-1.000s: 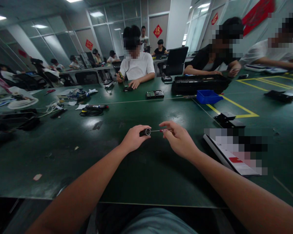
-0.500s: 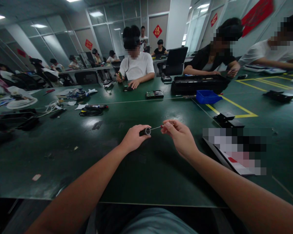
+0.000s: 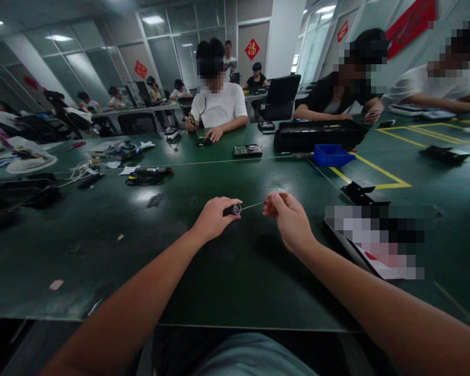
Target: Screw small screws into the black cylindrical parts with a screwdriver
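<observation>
The small black cylindrical part sits in my left hand, low over the green table near its middle, its round silvery end face turned toward my right hand. From the head camera, the only view I have, my left fingers are curled closed around the part's body, with the thumb under it. A thin metal shaft runs from that end face up and to the right; it belongs to a small screwdriver whose reddish handle is pinched between my right thumb and fingertips, the other fingers folded in. The tip meets the part's end face, as far as I can tell at this size.

Just beside my right forearm lies a flat blurred-out booklet or pad, and beyond it a small black box. Farther back stand a blue bin and a long black tray. A circuit board lies near the middle of the table, and a coil of black cable well to the left. Across the table a person in a white shirt works with both hands on a small item.
</observation>
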The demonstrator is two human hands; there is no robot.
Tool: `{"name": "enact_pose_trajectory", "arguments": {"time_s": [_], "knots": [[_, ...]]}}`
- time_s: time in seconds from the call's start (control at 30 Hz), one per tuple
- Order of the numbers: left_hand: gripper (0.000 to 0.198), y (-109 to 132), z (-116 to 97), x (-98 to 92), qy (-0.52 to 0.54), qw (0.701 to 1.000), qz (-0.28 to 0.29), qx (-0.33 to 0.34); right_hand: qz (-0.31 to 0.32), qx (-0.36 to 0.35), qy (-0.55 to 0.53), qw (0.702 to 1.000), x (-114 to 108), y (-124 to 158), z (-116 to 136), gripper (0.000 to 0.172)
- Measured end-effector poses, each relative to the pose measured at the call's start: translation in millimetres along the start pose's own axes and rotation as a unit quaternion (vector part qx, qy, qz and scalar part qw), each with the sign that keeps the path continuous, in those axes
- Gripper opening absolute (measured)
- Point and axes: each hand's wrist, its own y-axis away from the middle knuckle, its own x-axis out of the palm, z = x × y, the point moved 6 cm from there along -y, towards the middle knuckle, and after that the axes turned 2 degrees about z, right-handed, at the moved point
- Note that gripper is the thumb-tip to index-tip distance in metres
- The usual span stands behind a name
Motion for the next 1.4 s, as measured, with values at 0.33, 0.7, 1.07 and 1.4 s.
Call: {"name": "enact_pose_trajectory", "arguments": {"time_s": [0.33,0.7,1.07,1.4], "knots": [[0.037,1,-1,-2.3,-0.01,1.0,-0.009,-0.008,0.025,-0.061,0.071,0.995,3,4,10,0.026],[0.036,2,-1,-2.8,-0.018,1.0,-0.021,-0.006,0.057,-0.057,0.137,0.987,10,9,14,0.022],[0.038,1,7,-0.6,-0.023,0.999,-0.011,-0.036,0.012,-0.111,0.148,0.983,0,8,24,0.022],[0.038,2,5,0.5,-0.019,0.999,0.0,-0.044,0.042,-0.098,0.245,0.964,5,8,22,0.02]]}}
